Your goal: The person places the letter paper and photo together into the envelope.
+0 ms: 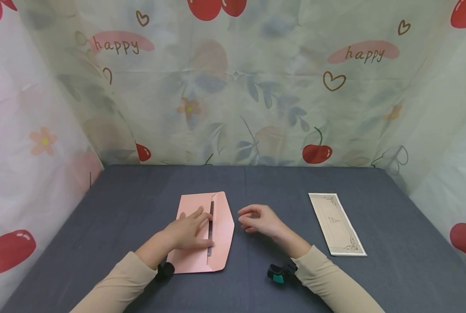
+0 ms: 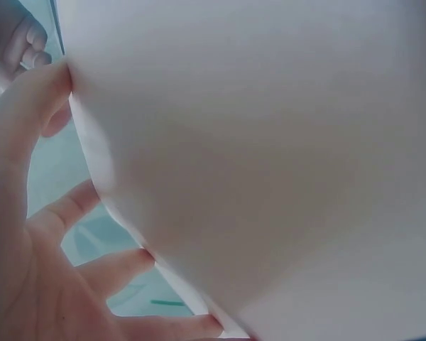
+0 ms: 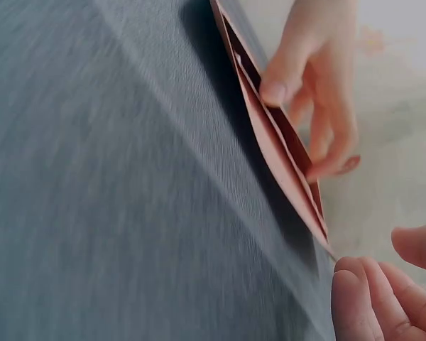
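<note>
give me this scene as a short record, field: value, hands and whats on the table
surface: dark grey cloth-covered table
left hand: left hand lies flat with straight fingers on the pink envelope
envelope: lies flat, flap open toward the right, dark strip along the fold
right hand: right hand just right of the flap, fingers loosely curled, holds nothing, not touching the envelope
card: pale decorated card lies apart at the right, untouched
backdrop: cloth printed with cherries, hearts and the word happy
</note>
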The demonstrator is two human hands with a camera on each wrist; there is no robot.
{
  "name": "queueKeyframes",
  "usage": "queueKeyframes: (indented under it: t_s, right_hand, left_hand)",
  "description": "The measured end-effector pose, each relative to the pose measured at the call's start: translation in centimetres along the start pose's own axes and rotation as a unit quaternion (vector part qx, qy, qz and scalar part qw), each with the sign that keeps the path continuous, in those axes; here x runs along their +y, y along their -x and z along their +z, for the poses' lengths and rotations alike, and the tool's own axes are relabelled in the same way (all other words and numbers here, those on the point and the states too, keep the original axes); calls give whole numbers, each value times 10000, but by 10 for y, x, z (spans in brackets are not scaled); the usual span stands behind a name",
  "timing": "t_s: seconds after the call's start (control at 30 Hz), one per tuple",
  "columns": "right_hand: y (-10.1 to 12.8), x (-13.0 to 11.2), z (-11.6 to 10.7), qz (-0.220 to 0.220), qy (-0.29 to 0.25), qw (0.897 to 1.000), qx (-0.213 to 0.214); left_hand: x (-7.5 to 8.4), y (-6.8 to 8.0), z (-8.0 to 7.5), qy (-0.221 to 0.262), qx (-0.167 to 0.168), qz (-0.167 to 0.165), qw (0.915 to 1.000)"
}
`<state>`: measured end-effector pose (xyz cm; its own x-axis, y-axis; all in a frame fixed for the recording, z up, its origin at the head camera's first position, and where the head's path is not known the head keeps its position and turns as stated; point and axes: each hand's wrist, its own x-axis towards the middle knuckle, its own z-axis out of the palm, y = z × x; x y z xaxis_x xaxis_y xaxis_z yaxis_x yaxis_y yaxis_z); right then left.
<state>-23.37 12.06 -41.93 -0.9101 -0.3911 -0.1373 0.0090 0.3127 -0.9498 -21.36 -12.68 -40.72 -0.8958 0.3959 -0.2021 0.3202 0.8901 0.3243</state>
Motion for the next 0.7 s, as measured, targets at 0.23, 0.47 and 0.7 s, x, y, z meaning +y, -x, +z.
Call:
queueKeyframes:
  t_s: [0.23,0.47,0.7]
  right_hand:
    - [12,6,-33,35,237,9992,306]
    - [23,14,-67,120,442,9974,562]
    - [31,22,-95,369,617,9923,1010]
  left_hand:
    - [0,2,0,-12,54,58,10000]
    - [0,3,0,-5,72,55,10000]
    - [0,3,-1,-14,67,68,10000]
